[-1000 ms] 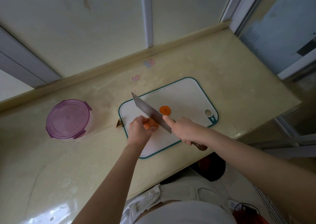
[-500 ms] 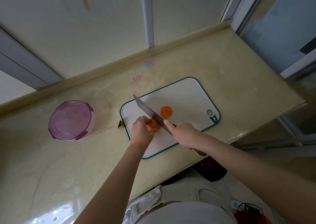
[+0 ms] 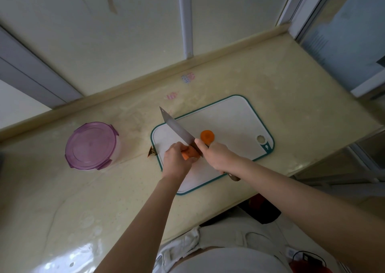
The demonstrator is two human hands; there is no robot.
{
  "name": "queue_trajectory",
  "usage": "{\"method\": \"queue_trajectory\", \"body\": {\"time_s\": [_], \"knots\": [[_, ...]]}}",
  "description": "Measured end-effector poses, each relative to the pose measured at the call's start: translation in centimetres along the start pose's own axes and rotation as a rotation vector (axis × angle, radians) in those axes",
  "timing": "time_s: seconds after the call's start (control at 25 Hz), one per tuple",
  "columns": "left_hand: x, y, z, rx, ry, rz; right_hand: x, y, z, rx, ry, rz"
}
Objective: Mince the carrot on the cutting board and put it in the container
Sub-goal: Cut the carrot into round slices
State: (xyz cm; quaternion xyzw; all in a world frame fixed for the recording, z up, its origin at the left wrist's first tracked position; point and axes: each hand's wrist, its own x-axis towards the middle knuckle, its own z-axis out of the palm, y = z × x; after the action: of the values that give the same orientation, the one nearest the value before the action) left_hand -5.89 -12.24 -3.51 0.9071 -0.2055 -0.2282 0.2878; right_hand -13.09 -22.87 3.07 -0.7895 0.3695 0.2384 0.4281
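A person stands at a pale kitchen counter [image 3: 291, 89] in the early cutting stage of mincing a carrot. Well to the left of the cutting board [image 3: 229, 114] sits the round container [image 3: 90, 146], its purple lid clipped on. A small brown scrap [image 3: 151, 152] lies on the counter, touching the board's left edge. Over the board's left half, the left hand [image 3: 177, 161] curls its fingers around the carrot [image 3: 190, 153], pinning the stub flat on the board. The knife [image 3: 179, 131] crosses just beyond the carrot's exposed end, its tip reaching past the board's far left corner, and the blade appears to sit against the carrot. The right hand [image 3: 216, 158] is wrapped around the handle near the board's front edge, with the forefinger laid along the spine of the blade. Just right of the blade, near the board's centre, a thick round piece [image 3: 207, 136] of carrot lies on its own. The work looks far from done, since only coarse pieces show and nothing is minced. The next stroke calls for a steady downward press with the left fingertips tucked clear of the edge, then many finer cuts. The container's lid must come off before anything goes in.
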Motion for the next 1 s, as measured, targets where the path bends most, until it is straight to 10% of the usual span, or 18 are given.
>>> {"method": "queue_trajectory", "body": {"time_s": [1.0], "knots": [[0.2,0.3,-0.3,-0.017,-0.021,-0.042,1.6,3.8,1.7,0.008,0.004,-0.051]]}}
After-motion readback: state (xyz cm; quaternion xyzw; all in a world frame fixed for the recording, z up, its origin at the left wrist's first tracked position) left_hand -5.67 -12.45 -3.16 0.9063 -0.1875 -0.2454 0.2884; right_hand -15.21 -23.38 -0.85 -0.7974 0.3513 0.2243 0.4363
